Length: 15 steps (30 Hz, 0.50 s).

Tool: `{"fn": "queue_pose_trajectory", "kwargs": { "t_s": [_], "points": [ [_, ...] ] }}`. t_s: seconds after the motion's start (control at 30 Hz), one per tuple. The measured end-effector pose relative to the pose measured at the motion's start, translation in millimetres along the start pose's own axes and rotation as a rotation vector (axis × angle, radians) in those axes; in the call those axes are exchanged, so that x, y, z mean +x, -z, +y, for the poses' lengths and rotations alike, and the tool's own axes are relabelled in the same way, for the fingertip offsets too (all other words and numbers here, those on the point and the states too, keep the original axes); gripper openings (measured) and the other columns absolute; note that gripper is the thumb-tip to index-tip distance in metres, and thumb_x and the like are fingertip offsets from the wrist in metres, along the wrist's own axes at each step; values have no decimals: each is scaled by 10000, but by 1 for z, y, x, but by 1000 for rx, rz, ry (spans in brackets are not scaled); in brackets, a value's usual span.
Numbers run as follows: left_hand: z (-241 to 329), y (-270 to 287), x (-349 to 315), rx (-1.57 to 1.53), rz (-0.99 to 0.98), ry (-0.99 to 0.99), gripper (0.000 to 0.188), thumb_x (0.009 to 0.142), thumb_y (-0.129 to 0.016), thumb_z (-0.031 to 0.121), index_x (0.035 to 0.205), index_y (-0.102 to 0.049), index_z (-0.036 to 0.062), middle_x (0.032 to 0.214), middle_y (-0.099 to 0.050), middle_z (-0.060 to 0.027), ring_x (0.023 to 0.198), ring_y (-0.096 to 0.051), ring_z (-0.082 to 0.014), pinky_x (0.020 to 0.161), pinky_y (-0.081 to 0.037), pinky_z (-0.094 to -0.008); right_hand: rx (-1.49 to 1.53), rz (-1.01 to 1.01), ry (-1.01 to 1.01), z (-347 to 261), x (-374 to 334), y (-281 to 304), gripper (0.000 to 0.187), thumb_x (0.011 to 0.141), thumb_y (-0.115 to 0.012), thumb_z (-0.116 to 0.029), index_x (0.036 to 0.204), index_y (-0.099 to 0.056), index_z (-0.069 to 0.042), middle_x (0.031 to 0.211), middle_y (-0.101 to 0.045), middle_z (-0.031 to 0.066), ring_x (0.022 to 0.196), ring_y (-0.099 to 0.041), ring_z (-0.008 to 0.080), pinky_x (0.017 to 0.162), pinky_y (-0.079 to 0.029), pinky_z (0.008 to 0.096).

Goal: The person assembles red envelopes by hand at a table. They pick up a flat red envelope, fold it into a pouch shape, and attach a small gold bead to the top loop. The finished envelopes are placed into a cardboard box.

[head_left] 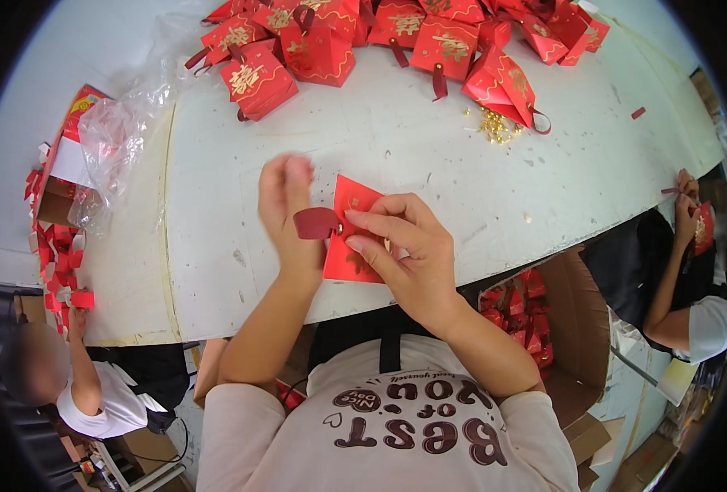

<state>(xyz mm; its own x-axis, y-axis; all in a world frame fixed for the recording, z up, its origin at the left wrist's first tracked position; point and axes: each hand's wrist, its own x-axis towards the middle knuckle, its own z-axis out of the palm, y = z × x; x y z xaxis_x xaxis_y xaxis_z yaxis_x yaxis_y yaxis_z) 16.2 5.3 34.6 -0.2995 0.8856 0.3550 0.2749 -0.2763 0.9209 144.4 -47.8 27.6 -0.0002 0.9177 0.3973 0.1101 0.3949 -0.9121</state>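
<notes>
My right hand (417, 250) is closed on a small red paper gift box (348, 264) with gold print. Its thumb and fingertips press close to a small gold fastener (339, 230) on the box. A dark red ribbon loop (314, 223) sticks out to the left from that fastener. My left hand (285, 209) is raised just left of the box, near the ribbon. Its fingers are smeared by motion, so their grip cannot be made out. Both forearms reach over the near edge of the white table (240, 189).
Finished-looking red boxes (298, 53) with ribbons are heaped at the far side. Small gold pieces (499, 127) lie beside them. A carton (576, 320) of red boxes stands below the edge, right. Clear plastic (121, 143) lies left. Other people (93, 394) work at both sides.
</notes>
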Motion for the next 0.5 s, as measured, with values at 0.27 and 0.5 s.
{"fn": "queue_pose_trajectory", "kwargs": {
  "t_s": [0.27,0.5],
  "points": [
    [33,34,-48,-88,-255,-14,126,874,-609,63,940,-576,-38,898,-575,-67,733,-548,-110,654,-468,-236,10,64,102,10,-4,-8,266,718,-723,21,969,-682,-57,885,-561,72,757,-573,192,604,-498,267],
    [18,28,-24,-220,-387,88,81,865,-617,29,837,-612,-47,764,-573,-11,670,-446,-46,599,-372,-195,-14,218,66,2,-14,7,266,712,-719,45,961,-669,-34,897,-573,70,713,-589,168,582,-513,251]
  ]
}}
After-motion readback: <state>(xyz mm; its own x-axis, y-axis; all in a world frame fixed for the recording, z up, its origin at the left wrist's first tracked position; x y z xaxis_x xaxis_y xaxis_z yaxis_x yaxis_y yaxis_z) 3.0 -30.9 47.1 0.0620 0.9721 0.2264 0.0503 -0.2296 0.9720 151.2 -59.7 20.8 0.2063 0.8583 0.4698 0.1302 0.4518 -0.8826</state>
